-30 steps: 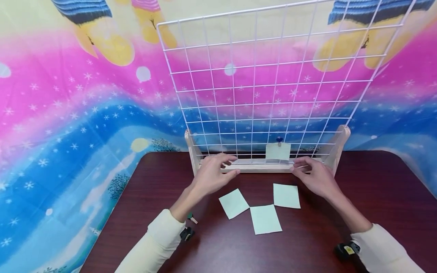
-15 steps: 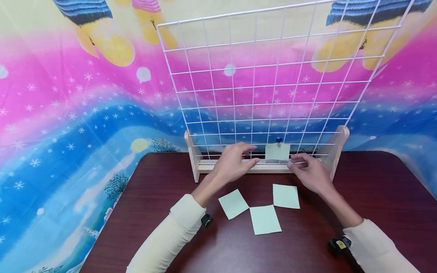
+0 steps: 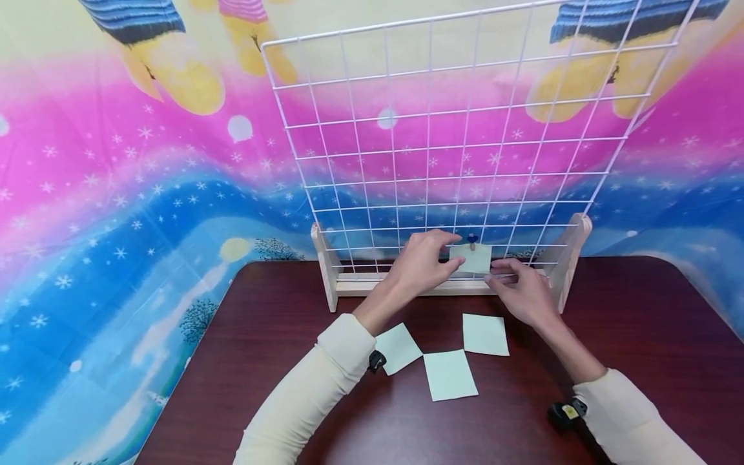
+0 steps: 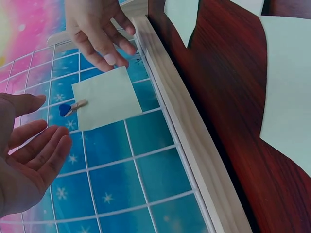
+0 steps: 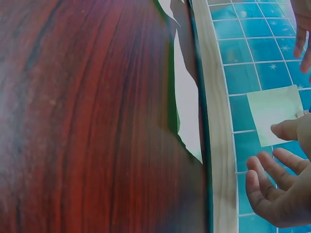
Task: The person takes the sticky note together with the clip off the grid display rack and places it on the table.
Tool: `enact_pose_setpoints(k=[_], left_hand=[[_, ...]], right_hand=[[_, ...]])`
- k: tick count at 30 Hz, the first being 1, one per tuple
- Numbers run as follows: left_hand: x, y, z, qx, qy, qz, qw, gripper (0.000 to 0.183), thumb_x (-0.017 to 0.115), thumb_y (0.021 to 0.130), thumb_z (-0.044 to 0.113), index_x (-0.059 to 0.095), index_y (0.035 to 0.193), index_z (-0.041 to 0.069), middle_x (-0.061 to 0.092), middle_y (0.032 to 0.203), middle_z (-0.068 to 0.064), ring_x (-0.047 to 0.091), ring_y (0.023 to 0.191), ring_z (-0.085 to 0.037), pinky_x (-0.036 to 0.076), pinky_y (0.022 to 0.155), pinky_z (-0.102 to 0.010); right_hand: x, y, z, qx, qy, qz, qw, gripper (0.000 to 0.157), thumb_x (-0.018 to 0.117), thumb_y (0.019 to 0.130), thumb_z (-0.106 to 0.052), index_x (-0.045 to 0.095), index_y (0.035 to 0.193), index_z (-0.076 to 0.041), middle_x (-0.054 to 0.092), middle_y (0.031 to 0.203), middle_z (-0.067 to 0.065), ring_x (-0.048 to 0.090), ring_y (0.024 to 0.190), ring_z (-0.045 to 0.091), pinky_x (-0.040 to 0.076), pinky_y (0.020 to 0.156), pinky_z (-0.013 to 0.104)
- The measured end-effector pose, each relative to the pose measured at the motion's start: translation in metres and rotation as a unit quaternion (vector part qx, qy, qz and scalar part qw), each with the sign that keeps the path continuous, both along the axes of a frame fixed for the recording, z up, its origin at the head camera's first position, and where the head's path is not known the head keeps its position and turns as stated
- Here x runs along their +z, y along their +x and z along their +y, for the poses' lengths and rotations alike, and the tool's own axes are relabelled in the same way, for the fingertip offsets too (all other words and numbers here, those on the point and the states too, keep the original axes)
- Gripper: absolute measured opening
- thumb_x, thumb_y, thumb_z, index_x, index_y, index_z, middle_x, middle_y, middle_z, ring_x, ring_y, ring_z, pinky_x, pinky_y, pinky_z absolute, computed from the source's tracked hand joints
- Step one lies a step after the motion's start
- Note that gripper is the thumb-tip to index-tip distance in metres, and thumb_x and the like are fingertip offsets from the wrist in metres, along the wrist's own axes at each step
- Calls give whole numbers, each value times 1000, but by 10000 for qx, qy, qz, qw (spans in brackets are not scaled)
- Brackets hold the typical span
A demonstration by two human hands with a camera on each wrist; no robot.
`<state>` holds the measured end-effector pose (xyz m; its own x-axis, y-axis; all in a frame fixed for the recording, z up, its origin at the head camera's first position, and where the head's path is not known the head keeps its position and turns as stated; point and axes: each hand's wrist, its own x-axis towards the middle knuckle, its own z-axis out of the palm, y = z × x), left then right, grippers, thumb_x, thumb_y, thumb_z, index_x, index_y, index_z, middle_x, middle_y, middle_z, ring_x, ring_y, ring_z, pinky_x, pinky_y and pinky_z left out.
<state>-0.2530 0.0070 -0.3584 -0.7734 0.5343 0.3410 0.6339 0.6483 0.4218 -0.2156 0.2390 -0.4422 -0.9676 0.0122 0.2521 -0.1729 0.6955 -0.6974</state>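
Observation:
A pale green paper note hangs low on the white wire grid, pinned by a small wooden clothespin with a blue heart. My left hand is at the note's left side, thumb and fingers parted and holding nothing. At its lower right edge is my right hand, fingers loosely bent. In the right wrist view the right thumb overlaps the note, the right fingers spread beside it; whether they touch the paper I cannot tell. Neither hand grips anything.
Three more green notes lie on the dark red table: a left one partly behind my sleeve, a middle one and a right one. The grid stands in a wooden base before a colourful cloth backdrop.
My left hand has moved right along the grid's base to the hanging note. The right hand has barely moved. A green clip on the table is now hidden by my left arm.

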Motion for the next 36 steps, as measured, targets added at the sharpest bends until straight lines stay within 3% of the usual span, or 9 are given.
enact_pose_setpoints(k=[3, 8, 11, 20, 25, 31, 36], left_hand=[[1, -1, 8, 12, -141, 123, 9998, 42, 74, 103, 29, 71, 141, 11, 75, 134, -6, 78, 106, -14, 63, 83, -21], [-1, -2, 19, 38, -362, 392, 9986, 42, 73, 104, 28, 70, 142, 11, 74, 139, -6, 78, 103, -11, 63, 83, -22], [-3, -4, 24, 65, -430, 448, 9980, 42, 72, 105, 28, 70, 142, 10, 73, 141, -5, 78, 103, -10, 63, 84, -21], [-6, -10, 35, 234, -708, 722, 9946, 42, 71, 105, 27, 69, 143, 9, 74, 140, -7, 78, 93, -9, 64, 82, -22], [-10, -14, 42, 319, -815, 881, 9923, 43, 70, 106, 26, 68, 145, 9, 74, 140, -6, 78, 84, -9, 65, 81, -24], [-16, -16, 47, 488, -940, 1049, 9888, 40, 68, 107, 29, 70, 143, 11, 76, 136, -4, 80, 94, -14, 66, 77, -26], [-19, -19, 47, 532, -776, 1276, 9874, 31, 67, 107, 27, 76, 135, 14, 80, 127, -1, 81, 98, -16, 66, 75, -28]], right_hand=[[0, -1, 0, 7, -44, -6, 10000, 40, 71, 105, -24, 67, 136, 1, 75, 126, 25, 76, 110, 44, 63, 88, 49], [-3, -3, 0, 12, -201, -54, 9998, 36, 71, 105, -22, 69, 133, 1, 76, 124, 25, 77, 110, 44, 60, 81, 25], [-4, -3, -1, -3, -277, -66, 9996, 34, 71, 105, -20, 70, 131, 1, 76, 123, 25, 77, 110, 44, 56, 79, 18], [-5, -8, -3, -167, -262, 106, 9995, 31, 72, 104, -22, 73, 128, -1, 79, 117, 23, 78, 105, 40, 60, 81, 27], [-7, -12, -5, -419, -263, 310, 9983, 27, 73, 103, -22, 77, 121, -2, 81, 109, 20, 80, 96, 36, 55, 76, 22], [-9, -15, -8, -610, -230, 367, 9972, 21, 74, 102, -19, 80, 115, -4, 83, 102, 16, 80, 92, 33, 51, 75, 20], [-11, -18, -7, -616, -237, 343, 9972, 20, 74, 102, -19, 80, 114, -4, 83, 100, 15, 79, 91, 31, 52, 75, 22]])
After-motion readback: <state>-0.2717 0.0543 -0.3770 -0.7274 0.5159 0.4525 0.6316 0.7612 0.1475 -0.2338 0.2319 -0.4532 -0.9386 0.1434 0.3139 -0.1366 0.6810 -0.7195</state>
